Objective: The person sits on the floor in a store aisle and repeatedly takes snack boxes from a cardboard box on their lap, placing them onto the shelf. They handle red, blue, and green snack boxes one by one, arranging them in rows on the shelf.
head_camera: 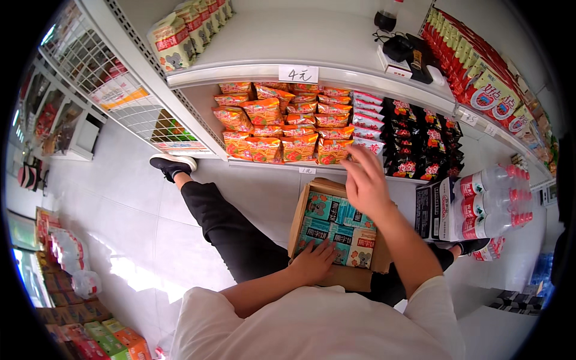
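Observation:
An open cardboard box (296,225) stands between my legs, filled with teal snack packs (318,203) and one cream pack (361,249) at its near right corner. My left hand (315,260) lies flat over the near packs, fingers slightly spread. Above the box's far right corner, my right hand (368,182) is raised with loosely bent fingers and nothing visible in it. Its fingertips overlap the front of the lower shelf in view, by the orange snack bags (299,146) and white-and-pink bags (369,145); I cannot tell whether they touch.
Black snack bags (407,168) fill the lower shelf's right part. Cream packs (173,42) stand at the upper shelf's left; a small box (393,63) and black devices lie right. Shrink-wrapped bottles (483,202) sit beside a carton (434,209). A wire-mesh panel (130,114) borders the left.

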A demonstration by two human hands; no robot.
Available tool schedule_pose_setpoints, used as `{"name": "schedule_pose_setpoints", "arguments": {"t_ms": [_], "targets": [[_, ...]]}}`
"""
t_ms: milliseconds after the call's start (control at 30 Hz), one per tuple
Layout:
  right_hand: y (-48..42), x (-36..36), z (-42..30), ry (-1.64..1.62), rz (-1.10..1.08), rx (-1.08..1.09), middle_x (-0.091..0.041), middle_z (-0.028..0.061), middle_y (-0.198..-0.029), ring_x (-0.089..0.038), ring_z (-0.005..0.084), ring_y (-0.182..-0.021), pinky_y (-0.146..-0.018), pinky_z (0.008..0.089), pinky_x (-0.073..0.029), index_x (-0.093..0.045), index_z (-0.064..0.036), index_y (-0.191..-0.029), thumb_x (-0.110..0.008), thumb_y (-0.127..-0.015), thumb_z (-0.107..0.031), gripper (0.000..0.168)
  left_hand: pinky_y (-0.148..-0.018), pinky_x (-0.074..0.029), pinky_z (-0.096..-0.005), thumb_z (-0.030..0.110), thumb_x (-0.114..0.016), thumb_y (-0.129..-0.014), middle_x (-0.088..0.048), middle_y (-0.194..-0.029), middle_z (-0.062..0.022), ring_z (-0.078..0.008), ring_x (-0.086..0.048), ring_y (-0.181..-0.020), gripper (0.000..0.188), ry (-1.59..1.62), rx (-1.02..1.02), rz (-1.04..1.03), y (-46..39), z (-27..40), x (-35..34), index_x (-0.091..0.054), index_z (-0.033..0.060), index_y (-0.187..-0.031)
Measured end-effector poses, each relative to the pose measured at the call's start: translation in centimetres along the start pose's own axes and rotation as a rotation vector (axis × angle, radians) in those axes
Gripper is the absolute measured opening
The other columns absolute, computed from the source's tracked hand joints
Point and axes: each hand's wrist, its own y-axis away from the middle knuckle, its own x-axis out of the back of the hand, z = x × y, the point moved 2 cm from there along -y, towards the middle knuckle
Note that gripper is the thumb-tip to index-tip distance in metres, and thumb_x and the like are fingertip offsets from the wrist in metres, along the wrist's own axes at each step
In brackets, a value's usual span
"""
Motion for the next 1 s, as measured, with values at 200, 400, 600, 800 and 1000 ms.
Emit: {"name": "schedule_pose_setpoints", "arguments": {"t_ms": [200, 400, 600, 800, 1000], "targets": [[-21.0, 0.5, -0.6, 0.132, 0.145, 0.167, -0.057, 0.0221, -0.148, -0.050, 0.0426, -0.142, -0.114, 0.0565, -0.042, -0.071, -0.002, -0.116, -0.069, -0.093, -0.015, 0.026, -0.087, -0.062, -0.0412, 0.011, -0.072, -0.089, -0.075, -0.114, -0.0123, -0.0343, -0.074, -0.101, 0.025, 0.293, -0.065, 0.432, 2.3, -6.9, 12.5, -0.071, 0.0035, -0.112], [-27.6, -6.6, 3.8, 0.488, -0.053, -0.196, -0.055, 0.0208, -0.153, -0.046, 0.0449, -0.145, -0.115, 0.0611, -0.038, -0.073, -0.006, -0.127, -0.053, -0.104, -0.049, 0.053, -0.091, -0.054, -0.0481, 0.003, -0.068, -0.087, -0.070, -0.113, -0.0200, -0.0420, -0.066, -0.104, 0.027, -0.359, 0.183, 1.107, 3.9, -17.2, 37.7, -0.067, -0.0020, -0.113], [-27.9, -6.3, 2.8, 0.441, -0.142, -0.328, -0.065, 0.0170, -0.138, -0.058, 0.0376, -0.127, -0.101, 0.0546, -0.048, -0.078, -0.007, -0.117, -0.053, -0.102, -0.056, 0.058, -0.089, -0.055, -0.0553, 0.036, -0.067, -0.095, -0.067, -0.123, -0.0157, -0.0356, -0.066, -0.114, 0.038, -0.958, 0.830, 0.939, 1.0, -26.0, 52.1, -0.070, 0.0075, -0.121], [-27.9, -6.1, 3.0, 0.425, -0.100, -0.310, -0.071, 0.0114, -0.100, -0.067, 0.0315, -0.103, -0.084, 0.0487, -0.054, -0.078, -0.005, -0.099, -0.058, -0.098, -0.053, 0.052, -0.077, -0.057, -0.0608, 0.051, -0.059, -0.100, -0.067, -0.127, -0.0130, -0.0332, -0.067, -0.114, 0.048, -1.099, 1.236, 0.703, -3.6, -32.4, 54.4, -0.073, 0.0107, -0.122], [-27.8, -6.2, 3.0, 0.401, -0.064, -0.301, -0.073, 0.0121, -0.095, -0.068, 0.0318, -0.097, -0.082, 0.0488, -0.054, -0.077, -0.005, -0.094, -0.061, -0.096, -0.050, 0.048, -0.069, -0.061, -0.0596, 0.038, -0.056, -0.103, -0.074, -0.115, -0.0141, -0.0365, -0.073, -0.109, 0.036, -1.034, 1.236, 0.685, -3.9, -35.9, 55.4, -0.080, 0.0120, -0.112]]}}
